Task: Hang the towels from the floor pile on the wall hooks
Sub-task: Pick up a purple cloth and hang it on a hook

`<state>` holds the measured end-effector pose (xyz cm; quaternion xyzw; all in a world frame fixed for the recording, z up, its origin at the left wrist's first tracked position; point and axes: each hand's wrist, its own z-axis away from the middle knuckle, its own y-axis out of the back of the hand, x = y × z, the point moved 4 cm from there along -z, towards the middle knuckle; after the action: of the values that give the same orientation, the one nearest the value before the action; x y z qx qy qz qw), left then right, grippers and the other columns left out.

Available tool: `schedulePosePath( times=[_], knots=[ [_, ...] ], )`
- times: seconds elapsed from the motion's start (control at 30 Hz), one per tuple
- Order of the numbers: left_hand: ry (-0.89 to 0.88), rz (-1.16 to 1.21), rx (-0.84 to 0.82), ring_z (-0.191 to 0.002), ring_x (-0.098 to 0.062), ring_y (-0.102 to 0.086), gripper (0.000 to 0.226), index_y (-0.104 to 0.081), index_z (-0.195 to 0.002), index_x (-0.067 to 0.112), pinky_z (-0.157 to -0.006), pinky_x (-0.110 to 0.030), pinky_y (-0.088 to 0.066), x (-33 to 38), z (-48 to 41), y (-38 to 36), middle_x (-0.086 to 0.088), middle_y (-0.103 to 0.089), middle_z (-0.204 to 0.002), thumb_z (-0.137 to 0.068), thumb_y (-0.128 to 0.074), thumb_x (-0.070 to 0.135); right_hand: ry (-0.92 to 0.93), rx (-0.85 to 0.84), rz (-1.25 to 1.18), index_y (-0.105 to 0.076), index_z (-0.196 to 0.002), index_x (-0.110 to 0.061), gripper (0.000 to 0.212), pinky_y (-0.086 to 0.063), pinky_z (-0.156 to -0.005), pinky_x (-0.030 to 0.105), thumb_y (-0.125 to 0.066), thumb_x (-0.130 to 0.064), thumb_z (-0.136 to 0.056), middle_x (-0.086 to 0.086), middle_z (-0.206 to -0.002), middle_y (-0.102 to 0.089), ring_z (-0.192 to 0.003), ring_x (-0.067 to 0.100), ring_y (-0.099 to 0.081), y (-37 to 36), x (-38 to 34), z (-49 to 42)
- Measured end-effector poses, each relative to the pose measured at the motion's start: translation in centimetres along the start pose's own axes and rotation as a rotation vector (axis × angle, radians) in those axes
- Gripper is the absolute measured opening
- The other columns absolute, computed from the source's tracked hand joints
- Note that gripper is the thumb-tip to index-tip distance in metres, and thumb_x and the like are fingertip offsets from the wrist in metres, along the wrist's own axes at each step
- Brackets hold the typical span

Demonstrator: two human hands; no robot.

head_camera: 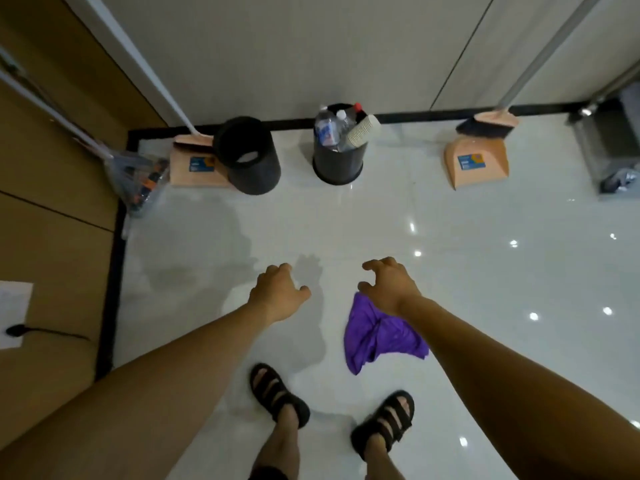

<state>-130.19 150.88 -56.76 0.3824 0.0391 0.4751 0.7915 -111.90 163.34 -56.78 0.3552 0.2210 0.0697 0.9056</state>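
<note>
Both bare arms are stretched forward and down over a glossy white tiled floor (pixel 485 271). The left hand (pixel 280 292) is held above the bare tiles with its fingers loosely curled, and nothing is gripped in it. The right hand (pixel 388 285) is likewise empty, its fingers and thumb spread and bent in a loose claw. A single crumpled purple towel (pixel 377 336) is seen lying on the floor just ahead of the right foot, partly overlapped in the view by the right wrist; whether the wrist touches the cloth cannot be told. Black strapped sandals (pixel 277 393) are worn on both feet at the bottom of the view. Along the pale wall (pixel 311 46), an empty black bin (pixel 247 157) is tilted beside a peach dustpan (pixel 197 168), and an upright black bin (pixel 339 161) is filled with plastic bottles (pixel 327 131) and a stack of paper cups (pixel 363 129). Further right, a second peach dustpan (pixel 479 162) is stood below a broom head (pixel 485 124).
</note>
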Motion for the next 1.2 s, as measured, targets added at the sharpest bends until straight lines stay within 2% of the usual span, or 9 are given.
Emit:
schedulePosePath(
  times=[0.27,0.4,0.53,0.67,0.8,0.97,1.07,1.13,1.2],
  knots=[
    [0.021,-0.048,-0.215,-0.128,-0.029,-0.041,0.067,-0.034,-0.144,0.015,-0.103,-0.039,-0.04,0.9,-9.0,-26.1,-0.011,-0.037,-0.144,-0.089,-0.055,0.045,-0.213,-0.113,-0.061,-0.06,-0.118,-0.013,0.033,-0.051,-0.082,0.035,-0.044,-0.032,-0.096,0.009,-0.11,-0.065,-0.096,0.028,-0.062,-17.0,20.3,-7.9],
    [0.016,-0.071,-0.269,-0.122,-0.028,-0.045,0.065,-0.036,-0.141,0.015,-0.097,-0.04,-0.044,-2.2,-14.5,-35.9,-0.009,-0.041,-0.139,-0.088,-0.055,0.046,-0.311,-0.116,-0.117,-0.059,-0.103,-0.015,0.023,-0.05,-0.069,0.033,-0.045,-0.032,-0.096,0.004,-0.092,-0.064,-0.077,0.021,-0.058,-27.5,26.4,-12.6],
    [0.024,-0.075,-0.273,-0.124,-0.027,-0.044,0.065,-0.036,-0.143,0.015,-0.097,-0.039,-0.043,-5.8,-20.0,-42.4,-0.009,-0.041,-0.141,-0.088,-0.055,0.045,-0.364,-0.096,-0.09,-0.054,-0.106,-0.011,0.027,-0.04,-0.07,0.032,-0.047,-0.035,-0.095,0.005,-0.094,-0.057,-0.079,0.023,-0.05,-36.4,30.5,-17.5],
    [0.064,-0.083,-0.239,-0.126,-0.028,-0.044,0.063,-0.036,-0.143,0.016,-0.1,-0.041,-0.043,-9.1,-24.2,-46.3,-0.009,-0.041,-0.142,-0.089,-0.054,0.043,-0.423,-0.07,-0.068,-0.049,-0.12,-0.006,0.038,-0.045,-0.079,0.038,-0.048,-0.035,-0.095,0.014,-0.111,-0.06,-0.098,0.033,-0.06,-42.4,32.9,-20.8],
    [0.046,-0.042,-0.212,-0.124,-0.028,-0.046,0.062,-0.037,-0.142,0.015,-0.094,-0.036,-0.041,-9.9,-25.3,-47.9,-0.009,-0.042,-0.141,-0.089,-0.053,0.041,-0.47,-0.007,-0.019,-0.046,-0.121,-0.004,0.032,-0.039,-0.075,0.036,-0.047,-0.02,-0.093,0.016,-0.109,-0.06,-0.1,0.036,-0.06,-44.0,34.0,-21.6],
    [0.019,-0.014,-0.207,-0.123,-0.026,-0.047,0.062,-0.037,-0.142,0.017,-0.091,-0.033,-0.041,-7.9,-21.7,-44.6,-0.007,-0.043,-0.141,-0.089,-0.055,0.044,-0.544,0.308,-0.71,-0.045,-0.084,-0.011,0.013,-0.039,-0.063,0.031,-0.051,-0.021,-0.09,0.003,-0.076,-0.052,-0.074,0.023,-0.048,-38.5,31.4,-17.5],
    [-0.04,0.02,-0.208,-0.123,-0.025,-0.047,0.065,-0.036,-0.143,0.016,-0.094,-0.033,-0.042,-4.5,-17.8,-39.3,-0.007,-0.043,-0.141,-0.088,-0.056,0.043,-0.556,0.504,-1.218,-0.047,-0.082,-0.007,0.011,-0.049,-0.076,0.039,-0.046,-0.011,-0.092,0.007,-0.078,-0.05,-0.076,0.021,-0.049,-31.3,27.9,-13.1],
    [-0.076,0.064,-0.205,-0.125,-0.025,-0.046,0.068,-0.035,-0.144,0.016,-0.102,-0.037,-0.041,-1.6,-15.0,-34.6,-0.006,-0.042,-0.143,-0.086,-0.06,0.043,-0.523,0.544,-1.474,-0.046,-0.076,-0.011,0.016,-0.048,-0.075,0.039,-0.04,-0.005,-0.089,0.004,-0.076,-0.045,-0.076,0.021,-0.044,-25.9,25.1,-10.3],
    [-0.127,0.142,-0.187,-0.121,-0.022,-0.049,0.067,-0.039,-0.141,0.02,-0.098,-0.032,-0.043,1.4,-12.3,-29.3,-0.002,-0.044,-0.141,-0.083,-0.064,0.041,-0.455,0.51,-1.613,-0.043,-0.069,-0.016,0.021,-0.045,-0.067,0.033,-0.037,-0.007,-0.088,0.003,-0.073,-0.04,-0.073,0.019,-0.039,-19.9,21.7,-7.3]
  ],
)
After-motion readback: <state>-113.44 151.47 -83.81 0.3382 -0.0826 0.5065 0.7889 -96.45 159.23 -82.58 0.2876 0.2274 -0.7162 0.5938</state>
